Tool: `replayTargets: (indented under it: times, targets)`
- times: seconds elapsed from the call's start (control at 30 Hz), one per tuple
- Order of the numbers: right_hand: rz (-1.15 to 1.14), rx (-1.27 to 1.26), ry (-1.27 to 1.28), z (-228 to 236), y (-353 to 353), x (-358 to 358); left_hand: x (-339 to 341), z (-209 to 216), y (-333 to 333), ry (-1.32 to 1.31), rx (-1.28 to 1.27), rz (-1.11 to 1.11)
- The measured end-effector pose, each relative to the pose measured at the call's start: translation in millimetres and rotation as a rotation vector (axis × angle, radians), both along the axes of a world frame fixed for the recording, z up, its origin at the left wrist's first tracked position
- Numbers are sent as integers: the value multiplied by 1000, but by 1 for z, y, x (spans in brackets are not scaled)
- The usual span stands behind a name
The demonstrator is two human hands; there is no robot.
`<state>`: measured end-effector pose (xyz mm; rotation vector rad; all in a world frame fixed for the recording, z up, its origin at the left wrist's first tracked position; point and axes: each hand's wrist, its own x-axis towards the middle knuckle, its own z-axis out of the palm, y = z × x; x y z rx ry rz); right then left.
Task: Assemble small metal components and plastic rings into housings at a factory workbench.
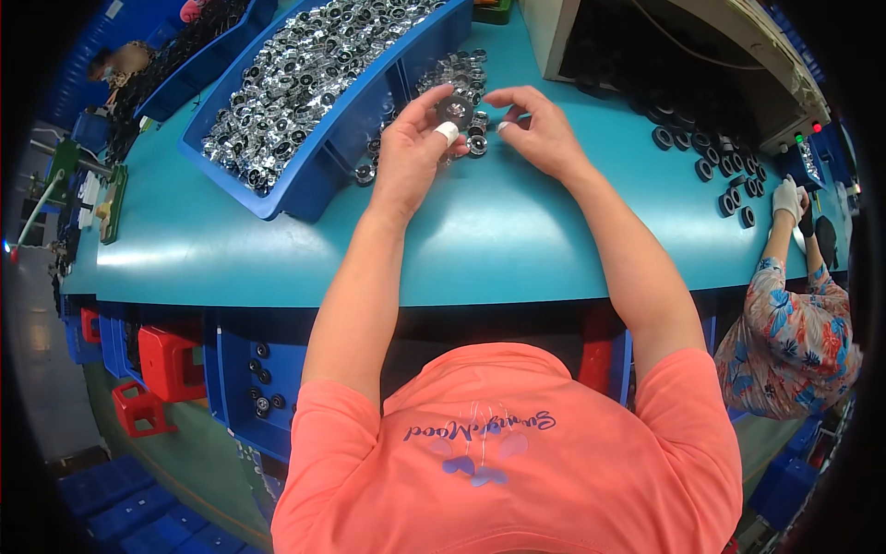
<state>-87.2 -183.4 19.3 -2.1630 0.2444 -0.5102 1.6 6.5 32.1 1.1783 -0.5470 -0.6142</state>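
Between the thumb and fingers of my left hand (415,152) is a round dark wheel (454,112) with a shiny centre. The thumb wears a white finger cover. My right hand (537,131) hovers just right of the wheel, thumb and forefinger apart, with nothing visible between them. Its other fingers curl inward. Beneath and behind my hands, a loose pile of small shiny hubs (477,145) lies on the teal table (517,240), partly hidden by my left hand.
A big blue bin (318,171) heaped with shiny hubs stands at the left. Several black wheels (706,170) lie at the right, before an open-fronted pale machine (554,42). A co-worker's gloved hand (787,199) is at the far right. Red stools (171,362) stand below left.
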Motion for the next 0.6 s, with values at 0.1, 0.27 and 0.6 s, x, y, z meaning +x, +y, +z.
replayTargets:
  times: [0.1,0.27,0.6]
  targets:
    - [23,-26,27,-1,5,-1,0,2,2,-12,-11,12]
    - [41,-185,93,1,11,-3,-3,0,0,-62,-75,79]
    - [32,-242,48,-12,8,0,-5,-2,3,112,-71,15]
